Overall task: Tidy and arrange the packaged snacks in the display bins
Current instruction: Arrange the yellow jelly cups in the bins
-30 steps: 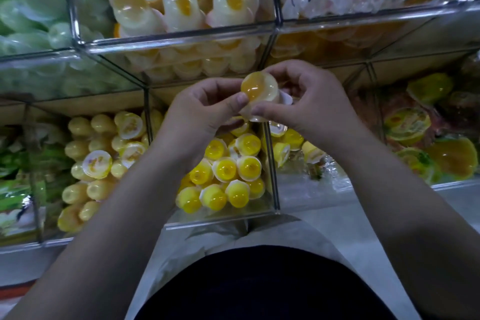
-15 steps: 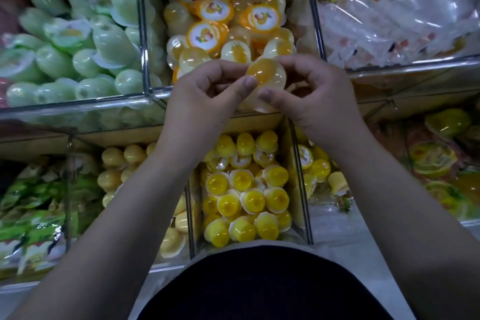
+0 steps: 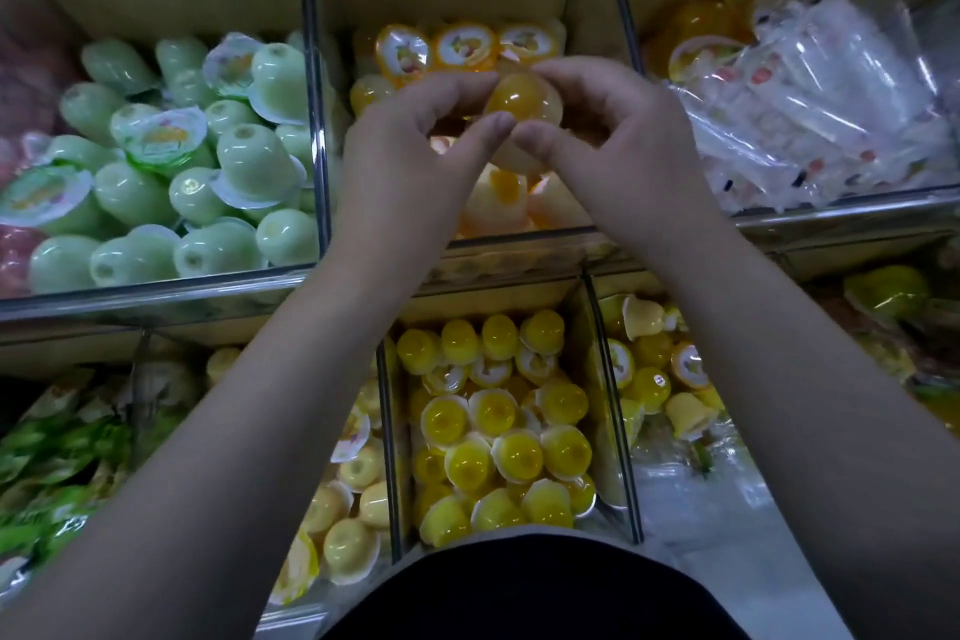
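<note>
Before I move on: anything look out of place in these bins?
Yes. In the lower right bin, pale cups lie tipped on their sides beside an orange-lidded cup, unlike the neat yellow cups next door. Left hand and right hand hold an orange jelly cup.

Thumbs meet across the front of the orange jelly cup [image 3: 523,105], so part of its lower body is out of sight behind the left hand [image 3: 410,161] and right hand [image 3: 623,146]. Those hands also cover most of the orange-lidded cups [image 3: 470,46] in the upper middle bin [image 3: 314,120], and the lid print is too small to read. Pink cups [image 3: 15,244] are sliced off by the left edge, green packets [image 3: 47,473] run off bottom-left, clear wrapped packs [image 3: 810,114] run off the right, and a dark shirt [image 3: 519,592] hides the front of the lower middle bin [image 3: 615,437].
</note>
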Demonstrator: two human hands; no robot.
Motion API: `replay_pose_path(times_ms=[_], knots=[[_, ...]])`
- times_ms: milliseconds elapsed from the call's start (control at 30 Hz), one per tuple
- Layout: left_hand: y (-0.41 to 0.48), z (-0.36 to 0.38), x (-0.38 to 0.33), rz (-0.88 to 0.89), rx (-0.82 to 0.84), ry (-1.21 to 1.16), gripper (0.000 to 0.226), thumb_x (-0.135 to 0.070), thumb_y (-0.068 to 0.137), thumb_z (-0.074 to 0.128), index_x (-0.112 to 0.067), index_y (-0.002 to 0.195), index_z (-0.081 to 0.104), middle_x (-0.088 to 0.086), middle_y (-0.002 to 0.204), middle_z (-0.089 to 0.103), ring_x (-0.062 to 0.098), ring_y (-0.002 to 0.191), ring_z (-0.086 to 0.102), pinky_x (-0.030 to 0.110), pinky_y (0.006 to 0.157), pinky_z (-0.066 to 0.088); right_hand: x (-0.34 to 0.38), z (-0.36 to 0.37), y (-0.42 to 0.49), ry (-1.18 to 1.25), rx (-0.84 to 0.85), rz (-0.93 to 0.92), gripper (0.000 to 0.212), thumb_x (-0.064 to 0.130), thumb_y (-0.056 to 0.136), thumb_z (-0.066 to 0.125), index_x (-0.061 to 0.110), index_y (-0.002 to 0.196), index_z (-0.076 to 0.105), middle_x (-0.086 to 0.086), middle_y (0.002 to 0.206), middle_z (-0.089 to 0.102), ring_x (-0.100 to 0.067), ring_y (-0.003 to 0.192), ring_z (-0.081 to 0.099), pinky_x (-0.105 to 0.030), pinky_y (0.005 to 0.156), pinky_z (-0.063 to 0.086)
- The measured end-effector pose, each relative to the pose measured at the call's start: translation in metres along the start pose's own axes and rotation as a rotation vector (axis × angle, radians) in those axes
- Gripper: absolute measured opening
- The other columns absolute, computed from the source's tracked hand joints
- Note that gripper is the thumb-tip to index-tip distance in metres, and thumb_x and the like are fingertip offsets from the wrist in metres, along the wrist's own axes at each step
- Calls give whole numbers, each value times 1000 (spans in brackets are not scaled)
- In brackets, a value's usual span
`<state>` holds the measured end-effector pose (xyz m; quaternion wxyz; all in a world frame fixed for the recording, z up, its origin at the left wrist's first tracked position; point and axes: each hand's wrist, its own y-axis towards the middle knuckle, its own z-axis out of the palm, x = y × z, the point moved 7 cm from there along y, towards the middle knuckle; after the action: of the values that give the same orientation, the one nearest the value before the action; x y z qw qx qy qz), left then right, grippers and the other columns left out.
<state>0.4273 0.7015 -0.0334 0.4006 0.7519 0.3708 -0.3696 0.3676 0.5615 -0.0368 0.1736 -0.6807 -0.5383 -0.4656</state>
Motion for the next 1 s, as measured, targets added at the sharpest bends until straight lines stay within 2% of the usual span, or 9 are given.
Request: replay_pose_path(times_ms=[100,167,233,300,367,467,633,833,1000], knots=[[15,-3,7,-1,-16,73,25,-23,88,67,-22,113,71,-20,94,67,-3,93,64,27,87,54,-2,10,19,-40,17,1,42,30,86,69,24,126,59,13,113,63,-3,103,60,-29,90,52],[22,-4,13,-6,-4,102,27,-17,89,66,-21,115,70,-23,92,65,-5,89,63,20,86,52,-3,21,30,-109,69,-4,44,29,89,67,24,131,56,12,121,60,-4,109,56,-27,94,50],[27,-5,21,-11,13,129,30,-12,90,65,-21,118,69,-29,91,60,-13,84,59,8,82,47,-4,32,39,-165,120,-12,45,25,91,65,22,134,54,9,126,58,-3,115,52,-19,95,45],[29,-8,28,-30,19,165,31,-10,90,63,-17,120,68,-27,95,58,-14,81,56,1,80,42,-5,42,47,-208,154,-20,45,22,91,66,19,134,54,3,130,58,-7,119,51,-17,96,41],[31,-7,35,-62,45,202,34,-9,91,62,-14,124,66,-15,106,63,-4,89,59,6,84,43,-6,54,53,-255,189,-29,46,19,89,67,16,133,55,-3,133,57,-15,124,49,-25,101,40],[31,-3,47,-133,120,245,40,-12,93,59,-14,133,60,-1,125,65,10,112,59,19,94,44,-9,66,59,-339,234,-19,50,19,86,70,14,134,56,-6,135,54,-18,126,48,-26,101,39],[29,-4,54,-235,118,164,41,-15,96,55,-17,136,56,-4,134,60,6,121,53,19,100,42,-10,63,56,-269,189,11,49,22,83,75,15,129,61,-2,127,61,-15,118,54,-31,97,47],[20,-6,51,-269,59,31,32,-17,98,52,-20,127,65,-7,120,67,0,108,57,18,93,46,-9,52,47,-153,124,59,34,28,95,59,15,126,62,2,123,65,-7,115,57,-20,95,45],[9,-12,43,-270,-68,-152,32,-20,98,50,-20,127,64,-10,123,66,-1,117,57,26,104,45,1,37,33,69,-12,36,27,29,100,48,15,115,66,2,108,68,-7,103,62,-29,91,50]])
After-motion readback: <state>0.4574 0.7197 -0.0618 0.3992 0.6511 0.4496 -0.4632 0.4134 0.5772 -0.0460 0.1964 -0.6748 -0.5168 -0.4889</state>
